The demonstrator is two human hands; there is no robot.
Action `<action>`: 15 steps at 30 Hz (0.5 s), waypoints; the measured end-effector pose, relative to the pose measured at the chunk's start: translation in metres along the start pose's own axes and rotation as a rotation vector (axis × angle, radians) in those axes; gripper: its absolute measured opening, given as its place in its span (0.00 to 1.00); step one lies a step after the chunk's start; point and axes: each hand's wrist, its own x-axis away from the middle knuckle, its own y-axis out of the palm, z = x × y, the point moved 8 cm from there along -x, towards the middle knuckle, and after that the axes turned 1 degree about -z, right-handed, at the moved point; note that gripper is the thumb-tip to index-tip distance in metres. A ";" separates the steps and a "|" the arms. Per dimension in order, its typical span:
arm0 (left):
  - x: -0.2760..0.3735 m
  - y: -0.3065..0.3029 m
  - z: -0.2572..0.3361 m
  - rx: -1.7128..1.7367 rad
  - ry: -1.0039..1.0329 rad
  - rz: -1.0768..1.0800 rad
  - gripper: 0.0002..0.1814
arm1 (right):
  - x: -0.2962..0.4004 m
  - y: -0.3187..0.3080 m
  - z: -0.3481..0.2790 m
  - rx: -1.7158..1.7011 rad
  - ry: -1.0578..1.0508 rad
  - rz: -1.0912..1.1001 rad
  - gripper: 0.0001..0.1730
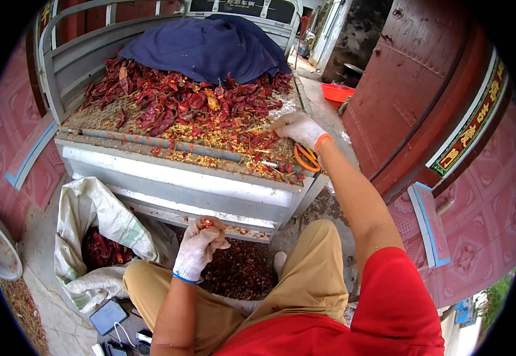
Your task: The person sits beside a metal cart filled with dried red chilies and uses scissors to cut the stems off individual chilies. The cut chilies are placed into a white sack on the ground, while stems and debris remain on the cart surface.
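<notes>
My left hand (199, 249), in a white knit glove with a blue cuff, is raised in front of the truck bed's tailgate (173, 178). Its fingers are curled around a red piece of dried chili pepper (207, 223) with yellow seeds on it. My right hand (300, 127), gloved with an orange cuff, reaches to the right edge of the bed. Its fingertips are low over the stems and seeds there, and whether they pinch anything is hidden. Beside its wrist lies a tool with orange loop handles (306, 159). Dried chili peppers (191, 104) are heaped on the bed.
Dark blue cloth (209, 46) covers the back of the heap. A white woven sack (102, 209) holding chilies stands left, near my knee. Chili scraps (240, 271) cover the ground between my legs. A phone (108, 317) lies lower left; a red basin (337, 92) sits by the door (409, 84).
</notes>
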 end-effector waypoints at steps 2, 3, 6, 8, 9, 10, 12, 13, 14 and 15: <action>-0.002 0.004 0.000 0.006 0.014 -0.010 0.11 | 0.003 -0.005 0.014 -0.242 0.089 0.040 0.19; -0.002 0.005 -0.001 0.016 -0.001 -0.014 0.11 | 0.004 -0.004 0.020 -0.367 0.131 0.058 0.19; -0.002 0.005 -0.006 0.042 -0.030 -0.031 0.11 | 0.004 -0.001 0.025 -0.540 0.197 0.060 0.19; -0.002 0.001 -0.007 0.057 -0.026 -0.049 0.11 | 0.009 0.001 0.016 -0.379 0.200 0.081 0.19; -0.003 0.003 -0.006 0.062 -0.013 -0.055 0.11 | 0.015 -0.003 0.012 -0.295 0.205 0.100 0.20; -0.003 0.005 -0.005 0.067 0.000 -0.061 0.11 | 0.013 -0.004 0.020 -0.240 0.217 0.089 0.20; -0.004 0.005 -0.004 0.077 0.007 -0.059 0.12 | 0.006 -0.002 0.031 -0.133 0.237 0.065 0.21; -0.004 0.004 -0.005 0.081 0.000 -0.053 0.12 | 0.005 -0.006 0.025 -0.010 0.161 0.112 0.20; -0.004 0.003 -0.005 0.085 -0.006 -0.046 0.13 | 0.005 -0.009 0.019 0.112 0.085 0.159 0.20; -0.004 0.003 -0.005 0.091 -0.007 -0.045 0.13 | 0.005 -0.011 0.009 0.235 0.009 0.205 0.20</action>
